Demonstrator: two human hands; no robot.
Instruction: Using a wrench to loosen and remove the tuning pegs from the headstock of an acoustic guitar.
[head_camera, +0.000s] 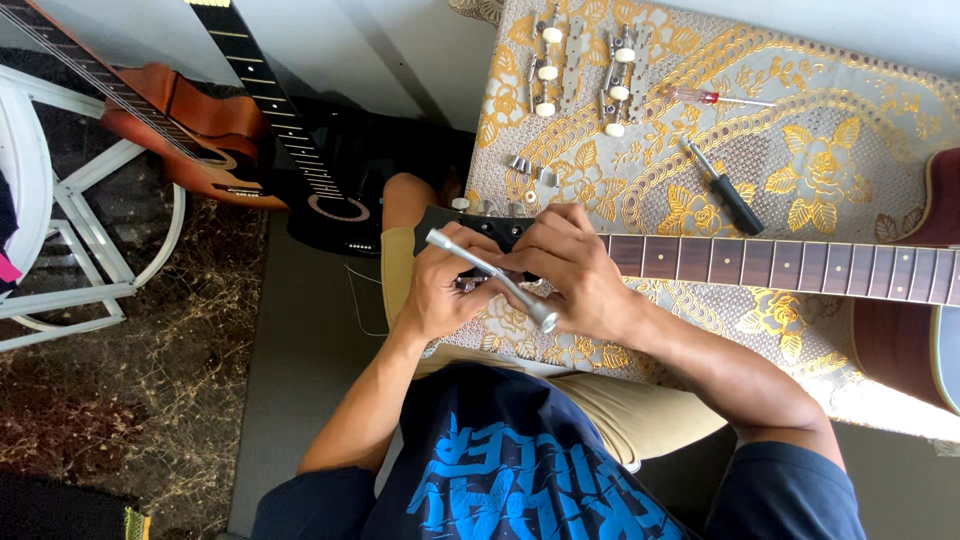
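at the surface's (880, 120) near edge both hands work the guitar headstock (455, 228), left hand (445, 285) curled shut around a metal socket wrench (490, 277), right hand (565, 265) pinching its shaft; best kept square on the nut.

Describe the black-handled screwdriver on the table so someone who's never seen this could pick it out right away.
Start at the gold floral tablecloth, then find the guitar neck lying across it. Just above the neck lies the black-handled screwdriver, slanted. Its neighbour, the red-handled screwdriver, is thinner, with a clear handle, and lies farther from the neck.
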